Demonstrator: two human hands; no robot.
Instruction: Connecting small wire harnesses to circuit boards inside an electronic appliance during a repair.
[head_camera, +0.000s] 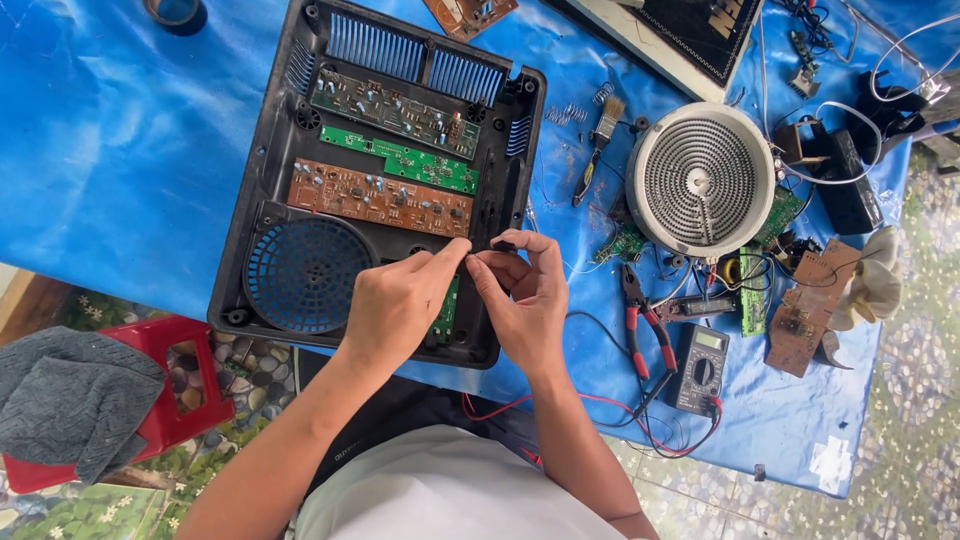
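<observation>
both hands, left hand (395, 305) & right hand (525, 300), pinch a tiny black part (503, 246) w/ fingertips to keep it steady, just over the black case (262, 150) bottom edge, pliers (645, 325) near its right side.

Seen from above, our left hand (395, 305) and right hand (525, 295) meet fingertip to fingertip, pinching a small dark part over the black plastic appliance housing (260, 200), which holds green and brown circuit boards (380, 197). Red-handled pliers (645, 325) and a grey multimeter (700, 368) lie on the blue tarpaulin-covered table (120, 150).
</observation>
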